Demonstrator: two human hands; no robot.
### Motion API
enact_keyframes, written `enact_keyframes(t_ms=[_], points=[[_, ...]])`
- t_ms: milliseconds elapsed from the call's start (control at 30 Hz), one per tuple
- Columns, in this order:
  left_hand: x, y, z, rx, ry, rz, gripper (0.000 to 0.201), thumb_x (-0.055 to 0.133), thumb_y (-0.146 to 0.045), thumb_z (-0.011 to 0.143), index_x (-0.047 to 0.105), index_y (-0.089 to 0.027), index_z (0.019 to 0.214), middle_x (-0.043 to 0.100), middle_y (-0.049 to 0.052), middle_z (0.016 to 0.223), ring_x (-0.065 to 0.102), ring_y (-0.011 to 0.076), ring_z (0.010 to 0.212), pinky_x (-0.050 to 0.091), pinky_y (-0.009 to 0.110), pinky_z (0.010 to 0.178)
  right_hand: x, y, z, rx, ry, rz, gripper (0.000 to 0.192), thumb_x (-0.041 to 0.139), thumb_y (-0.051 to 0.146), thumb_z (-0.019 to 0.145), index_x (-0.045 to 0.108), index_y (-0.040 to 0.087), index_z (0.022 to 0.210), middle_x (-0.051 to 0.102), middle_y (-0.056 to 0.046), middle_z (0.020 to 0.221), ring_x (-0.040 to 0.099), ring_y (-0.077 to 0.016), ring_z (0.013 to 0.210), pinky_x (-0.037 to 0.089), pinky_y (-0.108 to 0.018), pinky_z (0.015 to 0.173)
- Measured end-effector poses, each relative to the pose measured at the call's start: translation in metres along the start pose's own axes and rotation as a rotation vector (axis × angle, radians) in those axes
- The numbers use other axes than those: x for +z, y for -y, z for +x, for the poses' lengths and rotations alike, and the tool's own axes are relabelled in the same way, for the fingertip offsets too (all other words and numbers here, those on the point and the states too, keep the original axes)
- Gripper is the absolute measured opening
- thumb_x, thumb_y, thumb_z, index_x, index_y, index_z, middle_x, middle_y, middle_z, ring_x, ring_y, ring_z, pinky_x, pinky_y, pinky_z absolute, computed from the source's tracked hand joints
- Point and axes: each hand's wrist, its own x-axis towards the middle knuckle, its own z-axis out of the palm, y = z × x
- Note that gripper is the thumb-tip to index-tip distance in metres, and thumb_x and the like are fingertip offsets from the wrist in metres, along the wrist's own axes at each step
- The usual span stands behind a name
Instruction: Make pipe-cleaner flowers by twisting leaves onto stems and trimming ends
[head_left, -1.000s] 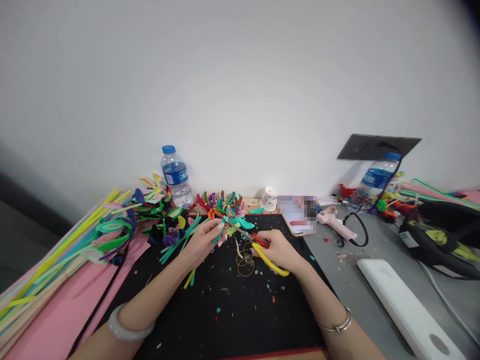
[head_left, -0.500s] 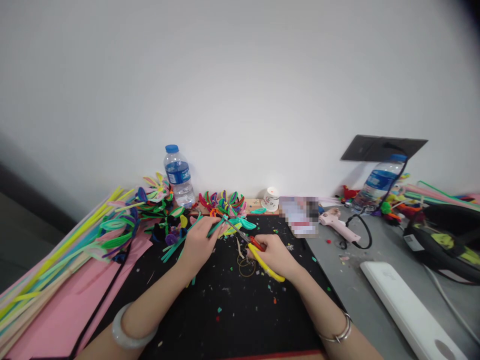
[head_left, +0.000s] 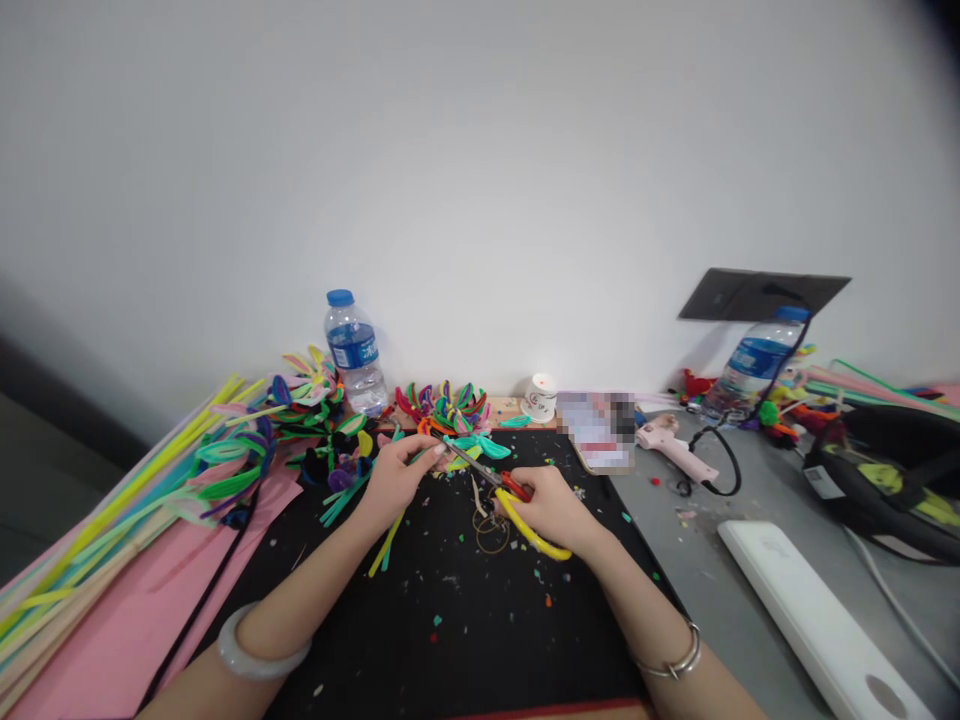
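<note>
My right hand (head_left: 551,510) is closed around scissors (head_left: 517,488) with red and yellow handles. Their long metal blades point up and left, with the tips close to my left fingertips. My left hand (head_left: 397,478) is closed in a pinch at those tips, on a pipe cleaner largely hidden by the fingers. Yellow-green and teal pipe cleaner ends (head_left: 387,545) show below that hand. Just beyond the blades lie teal pipe cleaner leaves (head_left: 480,446) and multicoloured pipe cleaner loops (head_left: 454,405).
Scraps dot the black mat (head_left: 465,630). Bundled pipe cleaners (head_left: 112,500) and pink sheets (head_left: 142,600) lie left. Along the wall stand a water bottle (head_left: 356,355), paper cup (head_left: 539,398) and another bottle (head_left: 757,370). Rightward are a phone (head_left: 598,432), glue gun (head_left: 679,452) and white bar-shaped object (head_left: 817,620).
My left hand has turned slightly, and its fingertips now meet near the scissor tips. The teal strips beside its fingers show less. The right hand stays almost in place.
</note>
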Motion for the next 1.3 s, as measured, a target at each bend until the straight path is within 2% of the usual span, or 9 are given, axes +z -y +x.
enact_keyframes(t_ms=[200, 367, 500, 600, 700, 833, 1000, 1167, 1300], points=[[-0.004, 0.003, 0.001, -0.240, 0.205, -0.481, 0.023, 0.068, -0.034, 0.070, 0.059, -0.014, 0.070, 0.060, 0.000, 0.060, 0.055, 0.0123, 0.057, 0.046, 0.027, 0.060, -0.012, -0.001, -0.001, -0.066, 0.049, 0.002, 0.037, 0.060, 0.039, 0.068, 0.036, 0.017, 0.051, 0.025, 0.007, 0.054, 0.023, -0.0070, 0.052, 0.016, -0.021, 0.046], [-0.004, 0.002, -0.006, -0.353, 0.293, -0.755, 0.023, 0.075, -0.028, 0.062, 0.059, -0.018, 0.074, 0.053, -0.004, 0.053, 0.049, 0.0091, 0.048, 0.041, 0.023, 0.050, -0.019, 0.000, -0.002, -0.152, 0.106, 0.014, 0.033, 0.063, 0.031, 0.065, 0.036, 0.017, 0.052, 0.027, 0.008, 0.055, 0.025, -0.0073, 0.054, 0.019, -0.021, 0.048], [-0.001, -0.004, -0.010, -0.387, 0.349, -0.863, 0.025, 0.077, -0.030, 0.059, 0.059, -0.019, 0.074, 0.047, -0.005, 0.048, 0.045, 0.0077, 0.044, 0.040, 0.022, 0.048, -0.019, 0.001, -0.002, -0.194, 0.113, 0.028, 0.031, 0.063, 0.027, 0.065, 0.036, 0.017, 0.053, 0.028, 0.008, 0.056, 0.025, -0.0073, 0.055, 0.019, -0.021, 0.048], [0.001, -0.007, -0.009, -0.380, 0.316, -0.828, 0.024, 0.076, -0.032, 0.061, 0.058, -0.018, 0.070, 0.048, -0.005, 0.050, 0.045, 0.0080, 0.045, 0.041, 0.023, 0.048, -0.018, 0.002, -0.002, -0.189, 0.087, 0.029, 0.034, 0.063, 0.028, 0.065, 0.033, 0.017, 0.053, 0.027, 0.008, 0.055, 0.025, -0.0072, 0.055, 0.018, -0.021, 0.048], [0.000, -0.008, -0.006, -0.256, 0.216, -0.620, 0.021, 0.069, -0.034, 0.070, 0.058, -0.016, 0.069, 0.054, -0.001, 0.056, 0.051, 0.0106, 0.052, 0.044, 0.025, 0.054, -0.015, 0.003, -0.001, -0.129, 0.059, 0.041, 0.037, 0.061, 0.031, 0.066, 0.029, 0.018, 0.052, 0.025, 0.007, 0.055, 0.024, -0.0072, 0.053, 0.017, -0.021, 0.047], [0.001, -0.006, -0.004, 0.032, 0.008, -0.107, 0.021, 0.067, -0.032, 0.072, 0.061, -0.015, 0.084, 0.063, 0.003, 0.073, 0.059, 0.0162, 0.068, 0.048, 0.030, 0.069, -0.011, 0.003, -0.002, -0.026, 0.044, 0.081, 0.037, 0.059, 0.033, 0.068, 0.029, 0.019, 0.052, 0.023, 0.007, 0.054, 0.023, -0.0070, 0.052, 0.017, -0.021, 0.045], [0.001, -0.008, -0.007, 0.381, -0.200, 0.370, 0.022, 0.062, -0.027, 0.076, 0.057, -0.018, 0.095, 0.059, 0.007, 0.093, 0.057, 0.0204, 0.089, 0.047, 0.033, 0.081, -0.006, 0.002, -0.001, 0.024, 0.075, 0.154, 0.035, 0.057, 0.035, 0.070, 0.030, 0.019, 0.054, 0.025, 0.007, 0.054, 0.024, -0.0070, 0.051, 0.018, -0.021, 0.045], [-0.003, -0.007, -0.007, 0.704, -0.254, 0.602, 0.010, 0.055, -0.019, 0.082, 0.059, -0.017, 0.092, 0.058, 0.007, 0.089, 0.057, 0.0183, 0.087, 0.048, 0.032, 0.081, -0.003, 0.006, -0.001, 0.042, 0.104, 0.190, 0.037, 0.058, 0.037, 0.068, 0.031, 0.018, 0.052, 0.025, 0.007, 0.053, 0.024, -0.0066, 0.051, 0.017, -0.020, 0.046], [-0.007, -0.001, -0.005, 0.765, -0.270, 0.674, 0.012, 0.055, -0.015, 0.082, 0.061, -0.018, 0.092, 0.060, 0.007, 0.086, 0.058, 0.0182, 0.084, 0.049, 0.032, 0.078, -0.002, 0.008, -0.002, 0.060, 0.105, 0.200, 0.036, 0.058, 0.037, 0.068, 0.032, 0.018, 0.052, 0.026, 0.007, 0.053, 0.025, -0.0067, 0.050, 0.017, -0.020, 0.045]])
